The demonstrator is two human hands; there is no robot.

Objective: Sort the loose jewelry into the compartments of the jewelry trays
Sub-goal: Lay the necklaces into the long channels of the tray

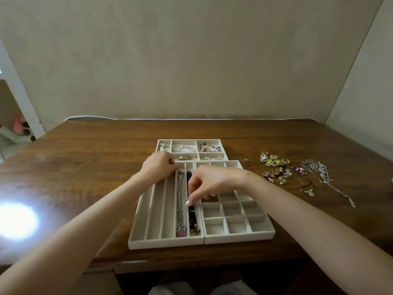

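Pinching the black strap [191, 215] mid-frame is your right hand [210, 183]; your left hand [158, 165] grips the tray [165, 244] at its far rim.

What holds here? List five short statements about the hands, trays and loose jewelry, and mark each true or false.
1. The loose jewelry lies on the table, right of the grid tray. True.
2. The left hand rests on that pile. False: it sits at the far end of the long-slot tray.
3. The silver necklace lies in the slot beside the black band. True.
4. The grid tray's near compartments hold rings. False: they look empty.
5. The right hand pinches the black band. True.
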